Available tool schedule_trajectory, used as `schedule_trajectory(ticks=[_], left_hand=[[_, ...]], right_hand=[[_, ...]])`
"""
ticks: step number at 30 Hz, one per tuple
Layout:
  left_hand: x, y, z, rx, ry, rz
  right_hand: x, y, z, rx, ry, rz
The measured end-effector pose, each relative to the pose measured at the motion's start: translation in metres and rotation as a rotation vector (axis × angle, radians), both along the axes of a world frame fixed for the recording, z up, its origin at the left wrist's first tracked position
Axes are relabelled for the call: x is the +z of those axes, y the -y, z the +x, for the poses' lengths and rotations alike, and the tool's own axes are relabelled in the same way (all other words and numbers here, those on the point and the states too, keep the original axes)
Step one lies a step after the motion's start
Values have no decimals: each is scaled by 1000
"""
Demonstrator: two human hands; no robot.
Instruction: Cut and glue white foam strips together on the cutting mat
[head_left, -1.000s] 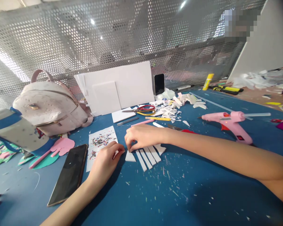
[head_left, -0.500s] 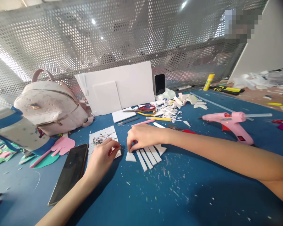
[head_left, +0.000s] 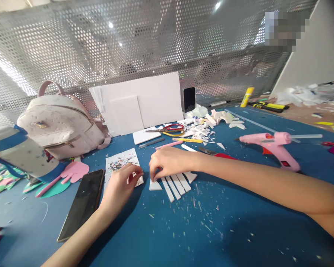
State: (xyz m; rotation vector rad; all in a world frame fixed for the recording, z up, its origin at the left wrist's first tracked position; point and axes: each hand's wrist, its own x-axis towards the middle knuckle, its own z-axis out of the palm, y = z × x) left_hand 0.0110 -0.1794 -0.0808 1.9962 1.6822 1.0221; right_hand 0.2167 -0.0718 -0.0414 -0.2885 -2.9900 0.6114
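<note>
Fingers of the right hand (head_left: 169, 161) curl downward, their tips at the upper end of a small, flat, white foam-like piece with a slanted side (head_left: 155, 185), which lies on the blue tabletop (head_left: 225, 222) and shows mostly on the near side of the fingertips; whether they pinch it or only press on it, I cannot tell. Several narrow, straight, white foam-like strips (head_left: 168, 190) fan out toward the viewer from below that same hand, just right of the small piece and apart from the left fingers. On the left hand (head_left: 119, 184), the tips of thumb and forefinger meet, a short gap to the left of the white piece; whether anything tiny sits between them cannot be made out. That hand is over the lower part of a white rectangular paper sheet (head_left: 131, 153) scattered with tiny multicoloured bits (head_left: 121, 162). Beside the left wrist lies a dark, flat smartphone (head_left: 82, 207); well to the right stands a pink plastic glue gun (head_left: 278, 142).
</note>
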Motion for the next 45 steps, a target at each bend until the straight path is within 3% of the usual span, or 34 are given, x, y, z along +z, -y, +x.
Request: schedule_trajectory(ticks=[5,11,17,21,24,29,36,45], left_hand=[[4,-2,-2,-19,250,-110],[-5,-7,-8,-18,562,-234],[-2,-4,-5,-62,747,-336],[5,-5,-5,-89,798,-313],[6,-6,-8,-91,747,-275],[2,-6,-6,-61,479,-227],[0,-3,4,-3,178,-117],[-1,-3,1,12,186,-126]], right_hand=[[1,1,1,0,1,20],[3,2,1,-4,1,30],[2,3,1,-9,3,36],[0,2,1,-15,-2,34],[0,2,1,-9,-7,18],[2,0,2,-11,-27,-28],[-6,-5,0,-141,-124,-10],[-29,0,-9,-164,-145,79]])
